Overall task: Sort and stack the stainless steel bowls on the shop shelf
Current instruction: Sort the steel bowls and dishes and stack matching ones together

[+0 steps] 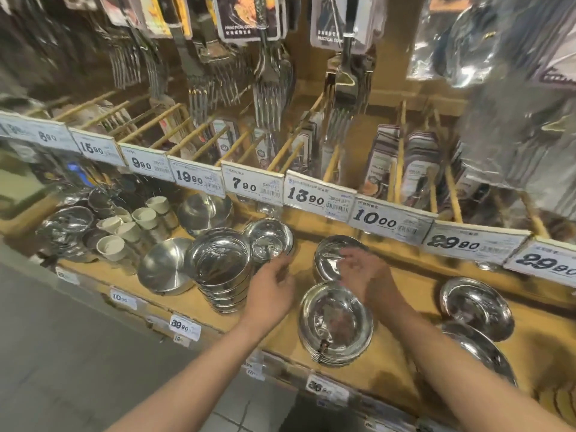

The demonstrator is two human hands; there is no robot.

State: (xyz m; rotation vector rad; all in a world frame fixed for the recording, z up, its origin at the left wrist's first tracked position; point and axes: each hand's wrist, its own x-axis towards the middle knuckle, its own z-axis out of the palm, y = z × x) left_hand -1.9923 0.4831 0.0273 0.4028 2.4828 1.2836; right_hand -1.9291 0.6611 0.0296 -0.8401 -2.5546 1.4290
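2 hands (314,275) hover over 3 bowl stacks (335,322).

Motion blur smears the right hand (363,271) over the shallow steel bowl (330,257), so its grip is unclear; hanging packaged forks (271,88) above are cropped.

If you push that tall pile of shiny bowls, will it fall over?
The tall pile of bowls looks tippy: it is narrow and many bowls high. Its polished steel is probably slippery, so upper bowls may slide.
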